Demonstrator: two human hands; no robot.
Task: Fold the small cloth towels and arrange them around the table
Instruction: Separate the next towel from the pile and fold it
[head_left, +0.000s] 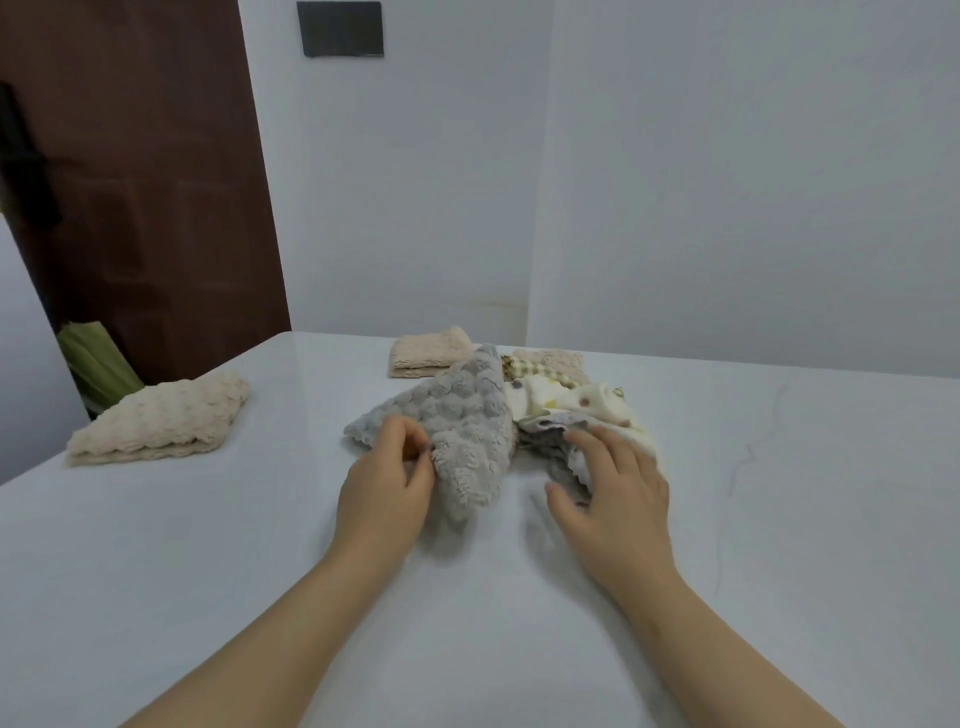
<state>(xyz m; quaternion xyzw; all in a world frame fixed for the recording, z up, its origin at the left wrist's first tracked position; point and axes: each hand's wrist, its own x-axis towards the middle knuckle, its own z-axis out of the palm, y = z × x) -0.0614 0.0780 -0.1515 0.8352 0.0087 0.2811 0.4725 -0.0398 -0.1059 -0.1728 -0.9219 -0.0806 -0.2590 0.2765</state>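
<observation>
Pinching the plush, bubble-textured, crumpled grey towel (467, 415) with the left hand (384, 493)

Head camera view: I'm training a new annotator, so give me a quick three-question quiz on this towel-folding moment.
1. True or false: the left hand pinches the grey towel.
2. The right hand rests on: A) the towel pile B) a book C) a cup.
3. Fill in: the nearer folded beige towel lies to the ___ of both hands.
Key: 1 true; 2 A; 3 left.
</observation>
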